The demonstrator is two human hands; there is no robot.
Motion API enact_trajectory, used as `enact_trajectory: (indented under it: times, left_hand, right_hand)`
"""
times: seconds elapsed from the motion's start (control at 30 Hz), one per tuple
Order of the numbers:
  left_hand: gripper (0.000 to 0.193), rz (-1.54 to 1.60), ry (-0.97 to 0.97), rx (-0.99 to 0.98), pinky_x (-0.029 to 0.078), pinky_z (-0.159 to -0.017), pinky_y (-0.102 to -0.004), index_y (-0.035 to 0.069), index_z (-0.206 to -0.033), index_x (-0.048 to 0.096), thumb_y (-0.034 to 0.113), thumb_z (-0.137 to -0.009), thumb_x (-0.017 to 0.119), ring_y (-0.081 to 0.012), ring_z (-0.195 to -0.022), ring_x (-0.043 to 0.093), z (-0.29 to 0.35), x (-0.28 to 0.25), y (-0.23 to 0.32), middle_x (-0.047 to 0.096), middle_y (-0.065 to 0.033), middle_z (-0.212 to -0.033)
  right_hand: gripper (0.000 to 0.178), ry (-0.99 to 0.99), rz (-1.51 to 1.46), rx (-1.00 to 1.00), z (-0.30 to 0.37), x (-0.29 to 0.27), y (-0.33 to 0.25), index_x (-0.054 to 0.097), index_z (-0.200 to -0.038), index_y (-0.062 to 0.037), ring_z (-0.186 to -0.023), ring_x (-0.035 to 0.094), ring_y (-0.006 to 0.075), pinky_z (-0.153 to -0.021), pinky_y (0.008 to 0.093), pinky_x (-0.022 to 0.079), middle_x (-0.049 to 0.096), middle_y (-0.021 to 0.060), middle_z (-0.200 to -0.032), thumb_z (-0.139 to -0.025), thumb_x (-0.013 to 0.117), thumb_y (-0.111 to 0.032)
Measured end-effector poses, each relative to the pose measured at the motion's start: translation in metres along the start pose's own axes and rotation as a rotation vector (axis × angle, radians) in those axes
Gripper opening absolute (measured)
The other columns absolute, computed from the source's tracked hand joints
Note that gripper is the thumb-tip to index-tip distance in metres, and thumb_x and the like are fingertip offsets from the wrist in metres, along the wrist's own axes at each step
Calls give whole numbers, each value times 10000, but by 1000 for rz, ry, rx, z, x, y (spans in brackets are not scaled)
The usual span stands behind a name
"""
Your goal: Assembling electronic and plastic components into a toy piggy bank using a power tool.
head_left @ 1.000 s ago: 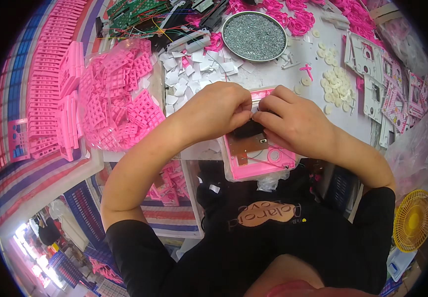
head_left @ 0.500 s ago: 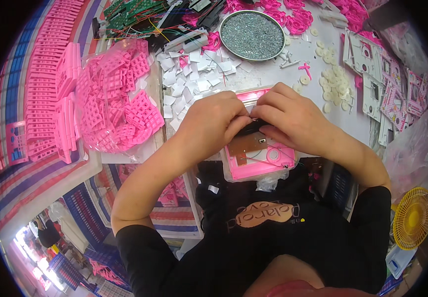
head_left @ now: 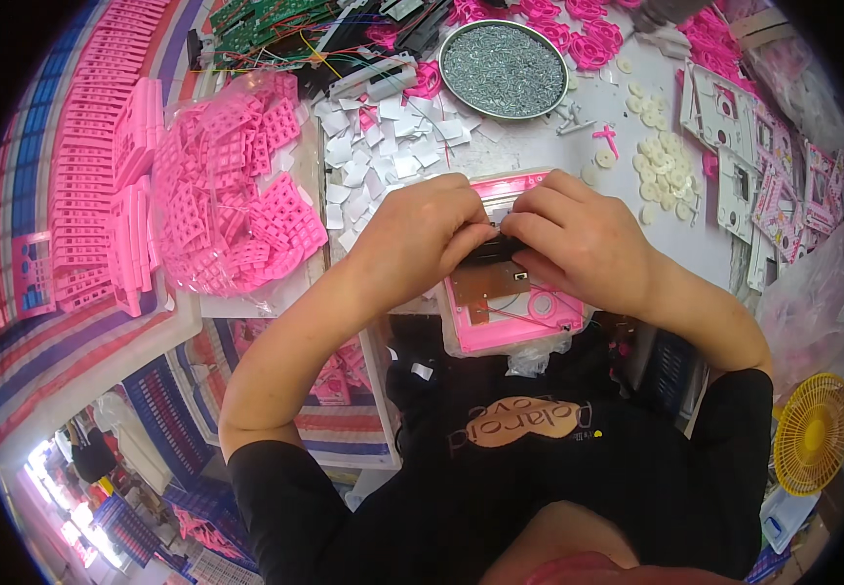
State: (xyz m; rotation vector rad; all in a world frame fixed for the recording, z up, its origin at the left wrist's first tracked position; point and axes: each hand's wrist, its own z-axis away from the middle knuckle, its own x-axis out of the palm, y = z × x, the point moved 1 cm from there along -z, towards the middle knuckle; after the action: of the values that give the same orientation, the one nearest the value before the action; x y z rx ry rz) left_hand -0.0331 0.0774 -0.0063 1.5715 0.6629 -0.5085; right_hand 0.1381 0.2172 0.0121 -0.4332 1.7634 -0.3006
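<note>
- Left hand (head_left: 427, 229): we pinch thumb and forefinger nearly together on the left side of the black part (head_left: 490, 253); the exact contact is hidden.
- Right hand (head_left: 588, 239): we curl the fingers over the same part, thumb underneath, with little gap; the grip appears closed on it.
- Pink housing (head_left: 500, 339): it lies directly beneath our fingers, open side up, its near end extending toward our body.
- Done, as we judge it: the brown board (head_left: 485, 284) lies inside the housing, just nearer us than the fingertips.
- Left, as we judge it: the black part is not yet released, and no cover closes the housing. We cannot tell whether the part is seated.
- Beyond the fingers: a round dish (head_left: 503, 119) of small metal pieces.
</note>
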Motion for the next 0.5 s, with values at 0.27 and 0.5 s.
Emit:
enact_trajectory:
  times: [0.27, 0.5]
  left_hand:
    - [144, -29, -1, 215, 485, -615, -388, 35, -848, 644, 117, -841, 761, -301, -706, 605, -4, 0, -12, 579, -103, -793]
    - [144, 21, 8, 144, 476, -621, -387, 24, -849, 637, 105, -845, 756, -307, -708, 594, -1, 3, -15, 588, -110, -794]
  right_hand:
    - [342, -70, -8, 85, 0, -1, -3, 597, -1001, -95, -982, 565, 263, -697, 357, 557, 567, 48, -994, -721, 789, -136]
    - [422, -58, -7, 49, 1, -1, -2, 626, -1074, -73, -941, 588, 271, -674, 374, 552, 592, 65, -1004, -692, 805, -101]
